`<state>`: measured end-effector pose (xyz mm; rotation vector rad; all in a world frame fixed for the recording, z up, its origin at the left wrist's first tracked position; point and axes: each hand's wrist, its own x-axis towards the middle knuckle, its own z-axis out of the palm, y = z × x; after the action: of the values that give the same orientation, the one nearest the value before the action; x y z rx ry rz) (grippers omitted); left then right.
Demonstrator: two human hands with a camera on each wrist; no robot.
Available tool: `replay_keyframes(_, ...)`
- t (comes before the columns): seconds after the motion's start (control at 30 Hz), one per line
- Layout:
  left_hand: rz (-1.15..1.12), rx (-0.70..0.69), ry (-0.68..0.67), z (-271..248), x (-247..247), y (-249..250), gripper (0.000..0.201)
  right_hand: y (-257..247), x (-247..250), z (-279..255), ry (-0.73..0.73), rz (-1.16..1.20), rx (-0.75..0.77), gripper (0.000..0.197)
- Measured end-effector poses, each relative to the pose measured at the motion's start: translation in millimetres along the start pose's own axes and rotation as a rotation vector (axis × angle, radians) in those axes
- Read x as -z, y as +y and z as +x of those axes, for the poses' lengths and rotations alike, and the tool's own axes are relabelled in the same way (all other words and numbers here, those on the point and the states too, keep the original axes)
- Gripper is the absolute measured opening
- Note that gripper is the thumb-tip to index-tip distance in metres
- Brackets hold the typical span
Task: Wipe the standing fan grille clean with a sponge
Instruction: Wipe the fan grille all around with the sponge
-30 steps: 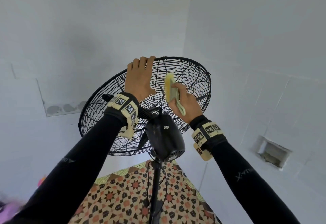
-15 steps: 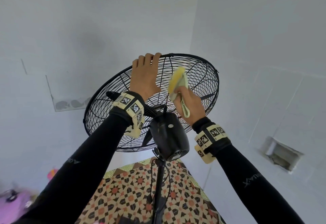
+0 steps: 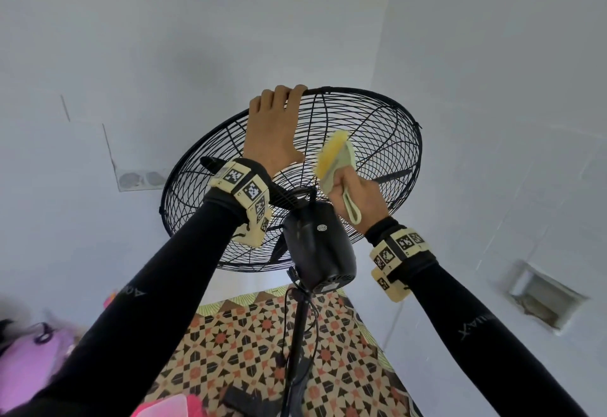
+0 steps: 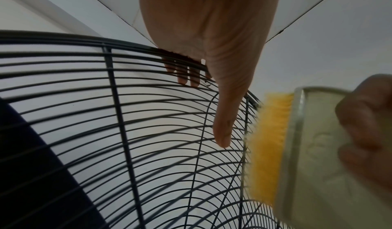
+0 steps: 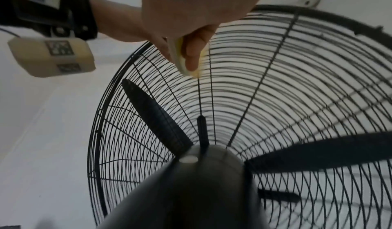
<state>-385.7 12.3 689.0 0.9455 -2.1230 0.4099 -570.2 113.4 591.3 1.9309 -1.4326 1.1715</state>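
A black standing fan is seen from behind, and its wire grille (image 3: 387, 140) tilts up toward the ceiling. My left hand (image 3: 277, 120) grips the top rim, fingers curled over it and thumb lying along the rear wires. In the left wrist view that hand (image 4: 212, 48) fills the top, its fingertips showing through the grille (image 4: 106, 115). My right hand (image 3: 358, 196) holds a yellow sponge (image 3: 331, 153) with a pale green back against the rear grille, just right of the left thumb. The sponge (image 4: 267, 148) touches the wires. The right wrist view shows the right hand (image 5: 191, 23) pinching the sponge (image 5: 180, 58).
The black motor housing (image 3: 315, 245) juts toward me between my forearms, on a pole (image 3: 297, 334) with a hanging cord. Black blades (image 5: 152, 115) sit inside the cage. A patterned floor mat (image 3: 236, 351) lies below. Pink and purple items (image 3: 23, 364) are lower left; a wall recess (image 3: 545, 298) is on the right.
The sponge has tilted and shifted slightly right on the rear grille. My left hand's fingers have curled further over the top rim. The view has drifted a little.
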Motion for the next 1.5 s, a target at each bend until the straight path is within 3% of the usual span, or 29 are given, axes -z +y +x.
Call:
replay_keyframes(0.07,0.004,0.016,-0.015,-1,2,1,0.119,12,-8,-13,-0.163,-0.03,0.065,0.03)
replay_keyframes(0.13,0.012,0.027,-0.02,-1,2,2,0.12,25,-17,-29,-0.425,-0.072,0.126,0.024)
replay_keyframes(0.2,0.025,0.041,-0.016,-1,2,5,0.119,36,-23,-35,-0.545,-0.057,0.111,0.02)
replay_keyframes(0.3,0.033,0.062,0.004,-2,0,8,0.119,41,-25,-28,-0.517,-0.026,0.093,0.016)
replay_keyframes(0.43,0.052,0.08,0.019,-2,-1,9,0.119,44,-16,-21,-0.087,0.168,0.029,0.01)
replay_keyframes(0.47,0.052,0.081,0.027,-4,-1,10,0.119,46,-16,-22,-0.099,0.167,0.071,0.009)
replay_keyframes(0.57,0.052,0.091,0.024,-5,0,14,0.12,58,-18,-29,-0.51,0.038,0.208,0.01)
replay_keyframes(0.63,0.051,0.107,0.011,-4,2,15,0.121,66,-12,-24,-0.638,-0.05,0.199,0.013)
replay_keyframes(0.67,0.048,0.115,0.008,-4,2,15,0.121,67,-9,-20,-0.606,-0.032,0.176,0.014)
replay_keyframes(0.73,0.052,0.129,-0.004,-4,4,16,0.122,61,0,-12,-0.401,0.117,0.109,0.016)
replay_keyframes(0.8,0.056,0.141,0.0,-3,5,17,0.122,54,3,-5,-0.155,0.201,0.156,0.009)
replay_keyframes(0.83,0.058,0.145,-0.001,-4,5,19,0.122,54,1,-4,-0.121,0.203,0.199,0.011)
replay_keyframes(0.87,0.061,0.145,-0.003,-4,5,21,0.121,57,-2,-5,-0.152,0.194,0.245,0.015)
replay_keyframes(0.93,0.067,0.145,-0.007,-5,6,23,0.121,65,-9,-13,-0.356,0.133,0.333,0.027)
replay_keyframes(1.0,0.07,0.152,-0.013,-6,8,22,0.122,70,-11,-19,-0.533,0.068,0.334,0.027)
replay_keyframes(1.07,0.069,0.162,-0.006,-5,8,21,0.122,66,-5,-14,-0.473,0.116,0.224,0.014)
replay_keyframes(1.17,0.074,0.163,-0.013,-2,6,22,0.122,58,1,-7,-0.162,0.27,0.121,0.011)
replay_keyframes(1.2,0.074,0.168,-0.011,-1,6,23,0.121,55,1,-6,-0.147,0.282,0.141,0.011)
replay_keyframes(1.3,0.074,0.166,-0.012,-2,6,25,0.122,48,7,2,-0.346,0.202,0.273,0.015)
replay_keyframes(1.33,0.074,0.167,-0.011,-1,5,24,0.122,44,13,10,-0.339,0.18,0.279,0.01)
replay_keyframes(1.5,0.068,0.181,-0.012,0,5,20,0.124,21,56,63,0.151,0.29,0.161,0.014)
